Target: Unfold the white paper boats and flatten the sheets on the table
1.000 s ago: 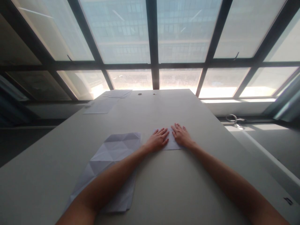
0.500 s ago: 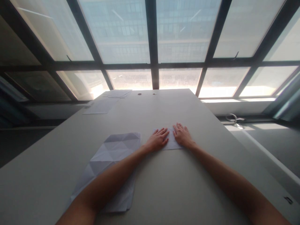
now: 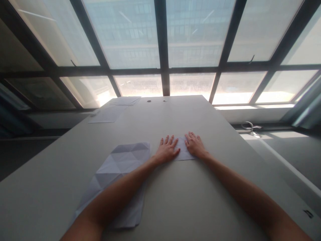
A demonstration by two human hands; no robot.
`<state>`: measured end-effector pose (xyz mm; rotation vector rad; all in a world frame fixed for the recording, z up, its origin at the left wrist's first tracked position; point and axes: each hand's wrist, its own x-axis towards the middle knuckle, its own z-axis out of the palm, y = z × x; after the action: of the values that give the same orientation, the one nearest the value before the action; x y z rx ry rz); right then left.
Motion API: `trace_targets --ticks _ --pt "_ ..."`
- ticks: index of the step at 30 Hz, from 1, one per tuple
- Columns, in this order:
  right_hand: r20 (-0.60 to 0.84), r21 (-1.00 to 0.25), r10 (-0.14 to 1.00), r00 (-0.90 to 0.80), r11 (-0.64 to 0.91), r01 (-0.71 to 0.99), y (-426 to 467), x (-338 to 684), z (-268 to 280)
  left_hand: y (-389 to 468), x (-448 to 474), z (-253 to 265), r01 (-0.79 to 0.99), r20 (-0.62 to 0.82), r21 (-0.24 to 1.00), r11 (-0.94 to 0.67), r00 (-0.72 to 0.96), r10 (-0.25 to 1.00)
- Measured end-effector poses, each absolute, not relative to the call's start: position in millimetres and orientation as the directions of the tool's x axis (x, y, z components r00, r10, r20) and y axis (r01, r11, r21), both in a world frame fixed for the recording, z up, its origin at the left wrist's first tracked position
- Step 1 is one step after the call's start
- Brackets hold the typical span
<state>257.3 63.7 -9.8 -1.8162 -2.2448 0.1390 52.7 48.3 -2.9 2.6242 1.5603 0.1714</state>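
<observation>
A small piece of white paper (image 3: 184,152) lies flat on the table, partly covered by both hands. My left hand (image 3: 166,150) rests palm down over its left side, fingers spread and pointing away from me. On the right part of the paper lies my right hand (image 3: 195,145), flat, its fingers stretched out and close together. Neither hand grips anything. Under my left forearm is a larger creased sheet of paper (image 3: 125,155), with fold lines forming triangles; the forearm hides part of it.
The long white table (image 3: 190,194) runs toward the windows (image 3: 190,83). Several flat sheets of paper (image 3: 106,114) lie at its far left. Two small round holes are near the far edge. Right of the table, a silvery looped object (image 3: 248,127) sits by the ledge.
My left hand's fingers have spread wider and shifted slightly left, uncovering a little more of the small paper. My right hand has stayed in place.
</observation>
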Motion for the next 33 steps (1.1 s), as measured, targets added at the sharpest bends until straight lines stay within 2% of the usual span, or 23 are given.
trace_targets --ticks 4,7,10,16,27,33 --pt "0.130 -0.234 0.973 -0.189 0.216 0.948 64 257 -10 48 52 -1 0.854 0.076 0.117 -0.507 0.502 0.862" --pt "0.146 -0.235 0.971 -0.188 0.219 0.947 64 257 -9 48 53 2 0.751 0.131 0.096 -0.653 0.641 0.756" --pt "0.169 -0.240 0.967 -0.192 0.229 0.943 63 258 -7 49 55 2 0.644 0.126 0.142 -0.751 0.741 0.659" --pt "0.205 -0.264 0.961 -0.185 0.236 0.935 63 260 -6 53 55 -4 0.616 0.119 0.235 -0.752 0.750 0.651" --pt "0.194 -0.310 0.963 -0.189 0.243 0.919 63 260 -8 52 53 -2 0.610 0.117 0.258 -0.749 0.750 0.651" --pt "0.254 -0.305 0.874 -0.415 0.479 0.823 65 260 -9 46 52 7 0.587 0.101 0.254 -0.768 0.774 0.625"
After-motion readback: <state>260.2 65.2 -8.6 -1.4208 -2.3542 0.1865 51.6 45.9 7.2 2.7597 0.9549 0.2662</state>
